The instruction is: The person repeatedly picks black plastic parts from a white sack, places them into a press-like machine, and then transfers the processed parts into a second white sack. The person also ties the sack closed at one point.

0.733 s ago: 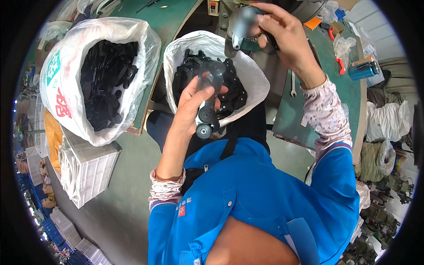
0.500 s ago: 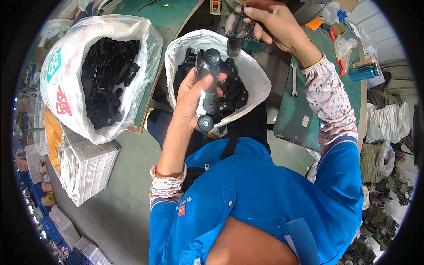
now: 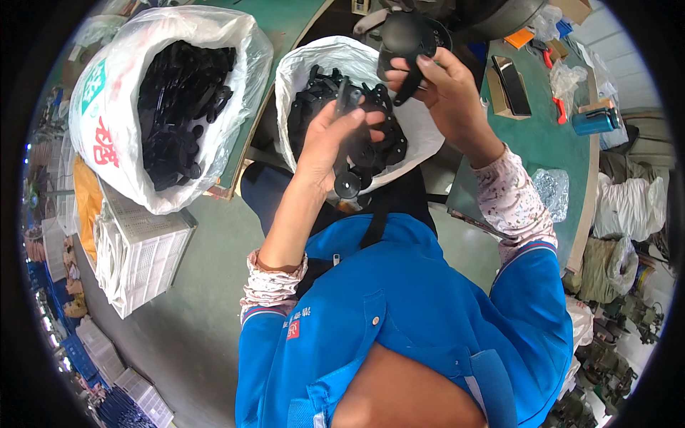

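Note:
Over the middle white sack (image 3: pixel 434 139), my left hand (image 3: pixel 330 135) is closed round several black plastic pieces with round disc ends (image 3: pixel 347 184). Motion smears the upper ends of these pieces. My right hand (image 3: pixel 449 89), farther off and to the right, pinches a black piece (image 3: pixel 409 82) with a narrow arm. A wide dark round shape (image 3: pixel 403 32) lies just beyond these fingers; blur hides whether it belongs to the same piece. Loose black pieces (image 3: pixel 389 146) of a similar kind fill the sack below my hands.
A larger white sack (image 3: pixel 107 125) of black parts stands on the left. Below it is a white plastic crate (image 3: pixel 153 250). The green table (image 3: pixel 510 139) on the right carries a phone-like black slab (image 3: pixel 511 85), red-handled tools (image 3: pixel 560 110), a blue cylinder (image 3: pixel 596 121) and a clear plastic bag (image 3: pixel 551 192).
My right hand has moved down and slightly right, and the piece in it has turned. My left hand has shifted a little right with its pieces. The wrench on the right table is out of sight.

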